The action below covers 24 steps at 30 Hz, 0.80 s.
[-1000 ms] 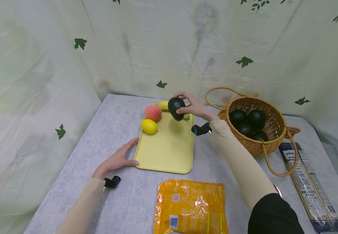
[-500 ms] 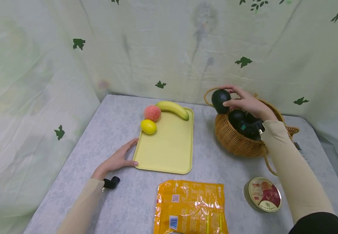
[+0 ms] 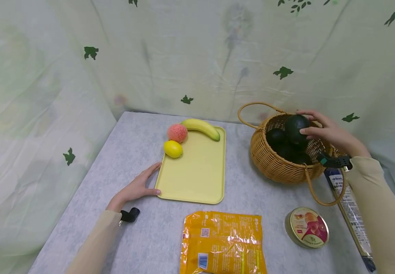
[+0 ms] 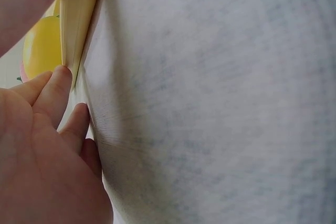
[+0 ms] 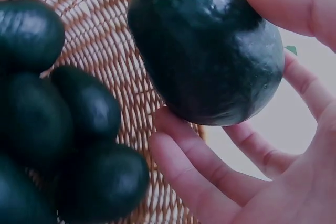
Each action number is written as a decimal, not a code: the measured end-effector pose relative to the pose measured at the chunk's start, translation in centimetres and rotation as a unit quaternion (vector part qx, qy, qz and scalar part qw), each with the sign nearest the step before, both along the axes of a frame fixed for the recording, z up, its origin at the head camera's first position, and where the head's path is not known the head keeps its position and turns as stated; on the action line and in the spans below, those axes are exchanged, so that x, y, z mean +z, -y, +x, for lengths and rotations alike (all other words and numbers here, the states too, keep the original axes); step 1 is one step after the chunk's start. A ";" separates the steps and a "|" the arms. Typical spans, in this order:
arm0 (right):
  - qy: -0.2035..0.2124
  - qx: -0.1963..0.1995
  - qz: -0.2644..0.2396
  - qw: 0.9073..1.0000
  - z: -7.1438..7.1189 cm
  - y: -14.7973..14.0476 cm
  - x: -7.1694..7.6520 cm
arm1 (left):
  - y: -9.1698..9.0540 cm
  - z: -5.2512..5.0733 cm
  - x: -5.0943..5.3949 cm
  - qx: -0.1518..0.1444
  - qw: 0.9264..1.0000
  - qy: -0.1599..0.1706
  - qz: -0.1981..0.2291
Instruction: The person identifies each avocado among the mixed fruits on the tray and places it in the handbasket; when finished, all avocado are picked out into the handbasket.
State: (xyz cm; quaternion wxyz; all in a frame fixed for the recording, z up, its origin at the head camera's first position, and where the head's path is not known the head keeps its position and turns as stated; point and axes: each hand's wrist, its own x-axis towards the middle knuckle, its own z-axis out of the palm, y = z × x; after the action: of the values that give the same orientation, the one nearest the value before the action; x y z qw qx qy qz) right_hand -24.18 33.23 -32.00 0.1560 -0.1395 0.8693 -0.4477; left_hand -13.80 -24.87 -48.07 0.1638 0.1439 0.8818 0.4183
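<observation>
My right hand [image 3: 330,131] holds a dark green avocado [image 5: 205,45] between thumb and fingers, over the wicker basket [image 3: 276,171] at the right. Inside that basket lie several more avocados [image 5: 84,103], seen below the held one in the right wrist view. My left hand [image 3: 137,188] rests at the left edge of the yellow tray [image 3: 197,175], its fingers and thumb extended and touching the rim. A banana [image 3: 202,127], a pink textured round fruit [image 3: 177,133] and a lemon [image 3: 173,149] lie at the tray's far end and left corner; the lemon also shows in the left wrist view.
An orange packet [image 3: 222,241] lies in front of the tray. To its right stands a round tin [image 3: 307,227]. A long dark packet [image 3: 351,213] lies along the right side, partly behind my right sleeve. Patterned cloth [image 3: 197,57] hangs behind the table.
My right hand has carried the avocado from above the tray rightward to over the basket. The tin has come into sight as the arm moved off it. The left hand has stayed put.
</observation>
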 end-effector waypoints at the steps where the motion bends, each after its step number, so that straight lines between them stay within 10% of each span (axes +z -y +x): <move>1: -0.003 -0.001 0.013 1.000 0.3 -0.4 0.1 | 0.0 0.0 0.0 0.000 1.000 0.000 0.000; 11: -0.002 -0.002 0.100 0.995 1.5 -1.6 0.2 | -0.2 0.0 0.3 -0.003 1.000 -0.001 0.000; 24: -0.007 0.003 0.066 0.998 1.2 1.0 -1.4 | 0.0 -0.2 0.4 -0.003 1.000 0.001 0.002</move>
State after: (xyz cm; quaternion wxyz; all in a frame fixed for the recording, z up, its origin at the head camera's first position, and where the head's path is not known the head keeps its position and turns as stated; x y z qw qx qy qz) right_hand -23.00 32.18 -33.36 0.1602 -0.1346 0.8977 -0.3877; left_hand -13.97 -24.85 -47.70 0.1654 0.1470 0.8802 0.4198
